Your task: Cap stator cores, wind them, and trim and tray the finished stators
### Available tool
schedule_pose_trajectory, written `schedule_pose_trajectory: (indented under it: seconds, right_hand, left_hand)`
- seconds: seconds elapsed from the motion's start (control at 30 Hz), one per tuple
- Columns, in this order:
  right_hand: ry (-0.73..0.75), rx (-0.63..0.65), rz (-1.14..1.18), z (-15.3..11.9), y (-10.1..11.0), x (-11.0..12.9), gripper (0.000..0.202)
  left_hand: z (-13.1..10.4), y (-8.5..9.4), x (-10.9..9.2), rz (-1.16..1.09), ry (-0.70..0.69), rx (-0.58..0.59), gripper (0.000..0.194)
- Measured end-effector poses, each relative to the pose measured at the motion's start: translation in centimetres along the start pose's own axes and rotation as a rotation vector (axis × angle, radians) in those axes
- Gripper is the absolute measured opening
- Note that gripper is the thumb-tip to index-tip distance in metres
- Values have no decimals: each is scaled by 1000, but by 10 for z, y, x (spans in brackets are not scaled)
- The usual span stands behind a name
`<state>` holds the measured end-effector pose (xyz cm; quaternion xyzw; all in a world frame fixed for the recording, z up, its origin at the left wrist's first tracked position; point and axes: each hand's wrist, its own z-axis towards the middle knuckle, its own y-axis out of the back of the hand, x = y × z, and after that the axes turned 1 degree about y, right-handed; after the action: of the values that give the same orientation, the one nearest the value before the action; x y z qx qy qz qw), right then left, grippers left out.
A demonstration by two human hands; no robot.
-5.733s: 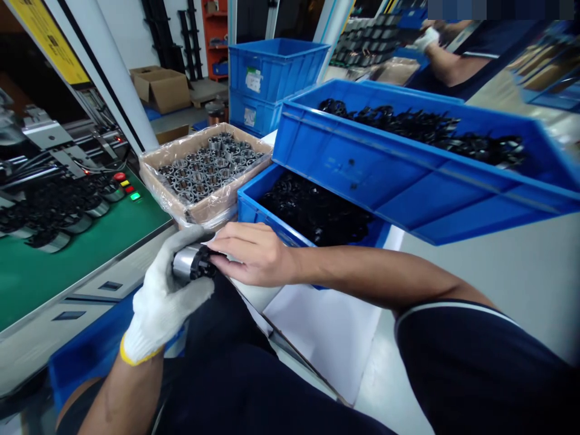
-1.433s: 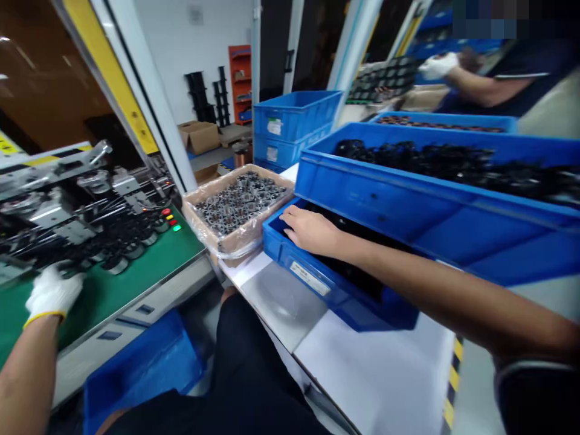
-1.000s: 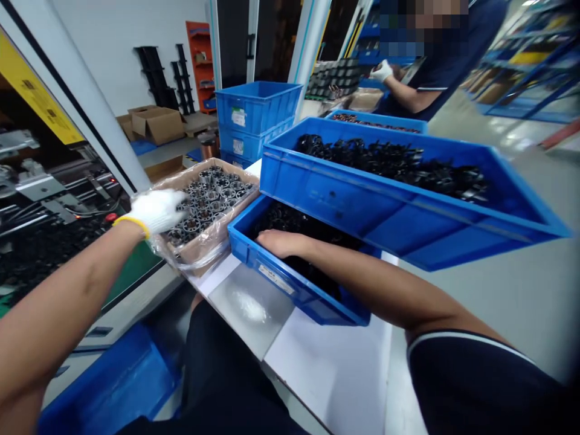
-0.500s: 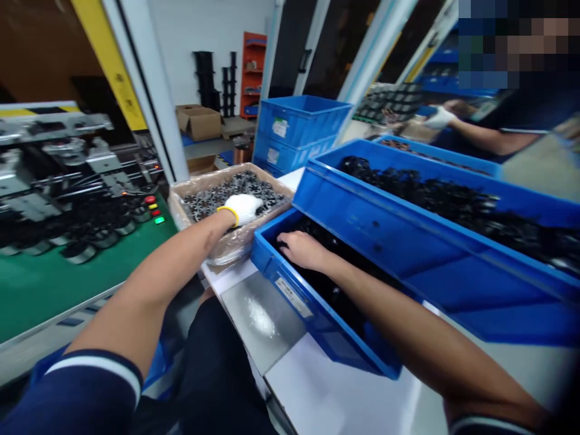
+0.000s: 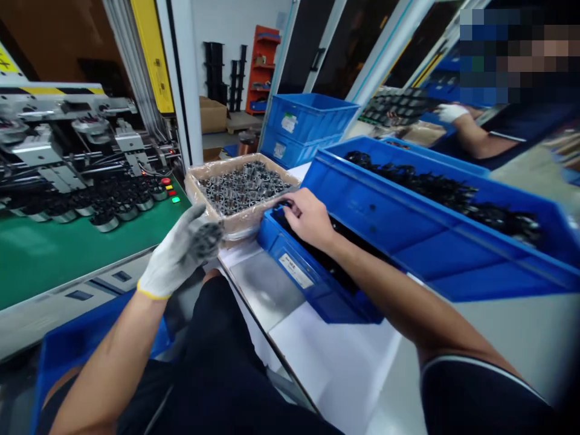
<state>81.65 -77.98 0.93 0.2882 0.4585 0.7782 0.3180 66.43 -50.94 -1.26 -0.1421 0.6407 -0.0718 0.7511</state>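
Note:
My left hand (image 5: 170, 260), in a white glove with a yellow cuff, is closed round a grey metal stator core (image 5: 206, 240), slightly blurred by motion. It is beside the near left corner of a plastic-lined cardboard box (image 5: 244, 225) full of similar stator cores (image 5: 247, 186). My bare right hand (image 5: 310, 220) is above the far end of a smaller blue bin (image 5: 324, 308) that holds black parts. Its thumb and fingers pinch a dark curved plastic piece (image 5: 285, 203), mostly hidden by the fingers.
A long blue bin (image 5: 376, 223) of black parts stands on the white table (image 5: 335, 368). Stacked blue crates (image 5: 312, 112) are behind. At left, a machine (image 5: 58, 157) has rows of wound cores (image 5: 106, 219) on a green bench (image 5: 54, 260). Another person's gloved hand (image 5: 452, 112) is far right.
My left hand has come out of the cardboard box toward me with a stator core. My right hand has risen out of the smaller bin with a black piece. The view has shifted left.

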Motion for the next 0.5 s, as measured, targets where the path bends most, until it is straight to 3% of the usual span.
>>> schedule_pose_trajectory:
  seconds: [0.1, 0.17, 0.23, 0.33, 0.5]
  right_hand:
    - [343, -271, 336, -7, 7, 48, 20]
    - [522, -380, 512, -17, 9, 79, 15]
    - [604, -442, 610, -29, 8, 101, 15]
    - [647, -492, 667, -45, 5, 111, 19]
    - [619, -453, 631, -52, 0, 102, 15]
  left_hand:
    - [-35, 5, 16, -271, 56, -73, 62]
    - [-43, 1, 20, -295, 69, -101, 57]
    - [-45, -3, 22, -262, 80, -109, 54]
    - [-45, -6, 27, -169, 81, -95, 55]
    - [-44, -11, 36, -188, 82, -42, 59]
